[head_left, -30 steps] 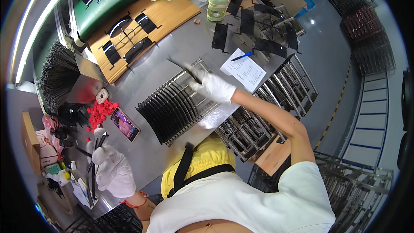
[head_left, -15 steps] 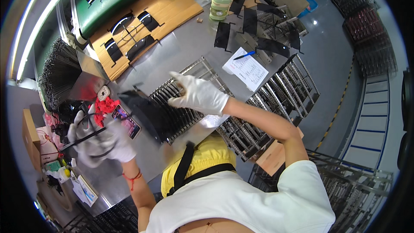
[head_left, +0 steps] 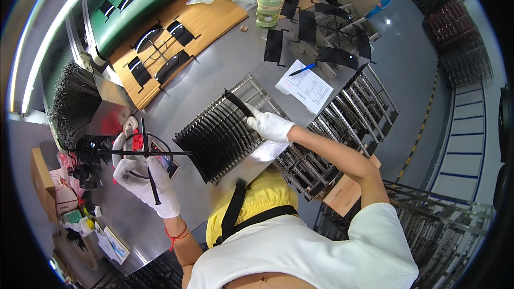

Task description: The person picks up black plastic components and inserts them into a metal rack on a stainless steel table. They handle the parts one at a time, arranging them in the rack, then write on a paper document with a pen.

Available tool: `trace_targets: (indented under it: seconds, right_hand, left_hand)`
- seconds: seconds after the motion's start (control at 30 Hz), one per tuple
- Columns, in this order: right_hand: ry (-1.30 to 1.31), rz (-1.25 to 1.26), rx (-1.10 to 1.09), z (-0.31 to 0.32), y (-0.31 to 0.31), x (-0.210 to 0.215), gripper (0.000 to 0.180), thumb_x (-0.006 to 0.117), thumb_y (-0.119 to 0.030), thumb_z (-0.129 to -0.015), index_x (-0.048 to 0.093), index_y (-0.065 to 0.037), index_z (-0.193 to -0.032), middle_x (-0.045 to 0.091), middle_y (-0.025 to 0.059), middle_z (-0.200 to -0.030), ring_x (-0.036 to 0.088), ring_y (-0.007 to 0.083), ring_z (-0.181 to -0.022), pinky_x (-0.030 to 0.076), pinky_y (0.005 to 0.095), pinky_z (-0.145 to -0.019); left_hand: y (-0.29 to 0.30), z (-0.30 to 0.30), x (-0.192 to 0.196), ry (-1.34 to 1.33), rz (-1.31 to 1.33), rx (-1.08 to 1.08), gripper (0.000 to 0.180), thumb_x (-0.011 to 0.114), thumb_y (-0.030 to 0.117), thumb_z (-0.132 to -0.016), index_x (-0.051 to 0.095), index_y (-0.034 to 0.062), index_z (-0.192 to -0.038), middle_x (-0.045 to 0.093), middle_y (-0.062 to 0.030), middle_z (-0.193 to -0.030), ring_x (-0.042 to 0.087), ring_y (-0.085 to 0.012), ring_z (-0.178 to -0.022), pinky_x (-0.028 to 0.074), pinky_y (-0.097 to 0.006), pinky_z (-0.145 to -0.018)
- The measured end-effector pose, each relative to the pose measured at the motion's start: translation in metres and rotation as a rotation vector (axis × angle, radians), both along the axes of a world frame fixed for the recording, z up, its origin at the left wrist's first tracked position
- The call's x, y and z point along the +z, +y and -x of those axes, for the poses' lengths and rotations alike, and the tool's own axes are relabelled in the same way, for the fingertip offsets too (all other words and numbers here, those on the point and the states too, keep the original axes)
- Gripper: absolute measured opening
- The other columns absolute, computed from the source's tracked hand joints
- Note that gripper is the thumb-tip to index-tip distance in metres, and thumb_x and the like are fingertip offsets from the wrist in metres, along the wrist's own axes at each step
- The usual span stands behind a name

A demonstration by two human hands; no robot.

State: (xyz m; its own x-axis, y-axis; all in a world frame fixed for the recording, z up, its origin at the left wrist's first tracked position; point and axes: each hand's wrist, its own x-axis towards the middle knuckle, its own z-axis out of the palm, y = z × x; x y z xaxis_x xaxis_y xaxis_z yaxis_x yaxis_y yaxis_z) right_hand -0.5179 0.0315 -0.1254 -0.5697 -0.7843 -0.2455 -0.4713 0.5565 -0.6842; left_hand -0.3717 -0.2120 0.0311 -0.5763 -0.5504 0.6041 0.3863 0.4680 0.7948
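Note:
My left hand [head_left: 143, 179], in a white glove, is closed on a black wire frame [head_left: 146, 153], a cross of bars with a ring around it. It holds the frame up left of the metal rack [head_left: 250, 83]. My right hand [head_left: 270, 126], also gloved, pinches the near end of a curved black panel [head_left: 238, 101] at the rack's right part. To the left of that panel, a close row of similar black panels [head_left: 217, 144] stands in the rack. My right fingertips are partly hidden behind the glove.
Finished-looking frames with panels lie on cardboard [head_left: 214, 18] and a green belt [head_left: 126, 21]. Loose black panels [head_left: 307, 25], paper with a blue pen [head_left: 308, 86] and a green bottle [head_left: 269, 8] lie beyond. A bundle of black rods [head_left: 77, 104] and a phone [head_left: 165, 159] are left.
My right hand has moved right and down and now grips a curved panel. My left hand has shifted right, bringing the wire frame upright. A dark panel left of the rack no longer shows there.

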Motion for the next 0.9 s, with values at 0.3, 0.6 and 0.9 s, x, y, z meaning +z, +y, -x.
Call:
trace_targets:
  seconds: [0.3, 0.6, 0.9]
  right_hand:
    - [-0.178, -0.225, -0.121, -0.008, -0.011, 0.036, 0.071, 0.038, -0.047, -0.101, 0.029, 0.004, -0.15, 0.069, 0.0288, -0.086, 0.069, 0.0428, -0.081, 0.054, 0.051, -0.075]
    - [-1.057, 0.356, -0.153, 0.006, -0.041, 0.131, 0.027, 0.061, -0.029, -0.101, 0.066, -0.004, -0.111, 0.068, 0.0049, -0.077, 0.06, 0.0091, -0.064, 0.049, 0.0216, -0.059]
    - [-0.631, 0.578, -0.709, 0.307, -0.107, 0.065, 0.031, 0.065, -0.042, -0.096, 0.065, -0.014, -0.109, 0.067, 0.0021, -0.094, 0.061, 0.0106, -0.071, 0.049, 0.0259, -0.058]
  left_hand:
    - [-0.005, -0.004, -0.012, -0.002, -0.091, 0.058, 0.014, 0.047, 0.001, -0.096, 0.035, 0.007, -0.098, 0.037, -0.0289, -0.149, 0.045, -0.0397, -0.135, 0.039, -0.052, -0.112]
    - [0.042, 0.022, -0.048, -0.257, 0.177, -0.234, 0.071, 0.07, -0.006, -0.074, 0.034, 0.0105, -0.132, 0.03, -0.0182, -0.141, 0.053, -0.0261, -0.113, 0.05, -0.038, -0.093]
    - [0.002, -0.004, -0.045, -0.368, -0.117, 0.05, 0.094, 0.062, -0.014, -0.076, 0.017, 0.0092, -0.156, 0.026, -0.0119, -0.161, 0.055, -0.0285, -0.123, 0.051, -0.036, -0.096]
